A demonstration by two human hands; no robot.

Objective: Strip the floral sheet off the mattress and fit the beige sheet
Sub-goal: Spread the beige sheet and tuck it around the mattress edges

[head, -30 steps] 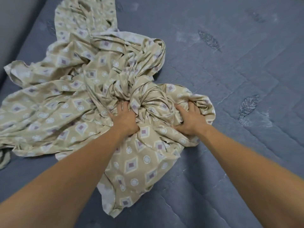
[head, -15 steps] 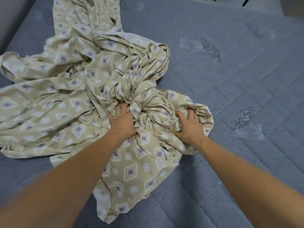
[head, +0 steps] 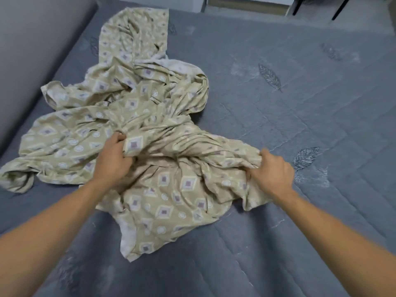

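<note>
Sheet: a beige sheet (head: 162,189) with a diamond-and-circle print lies bunched on the mattress (head: 300,125), spreading from between the hands away to the left and up towards the far edge.
Left hand: the left hand (head: 113,159) clenches a fold of the sheet, thumb and fingers curled round the cloth.
Right hand: the right hand (head: 272,170) grips the sheet's right-hand edge in a closed fist.
Between the hands: a band of cloth runs from one fist to the other, gathered in ridges rather than pulled flat.
Mattress: grey, quilted, with leaf motifs; it is bare right of the right hand and near the person.
Done, as I judge: no other sheet covers the mattress, so the stripping looks finished; I take this patterned beige cloth for the one to be fitted, though I cannot be sure.
Left, as I judge: nearly all the fitting. The sheet is not yet spread, no corner is over a mattress corner, and nothing is tucked.
Beyond: wall left of the left hand; floor and furniture legs past the far edge.
</note>
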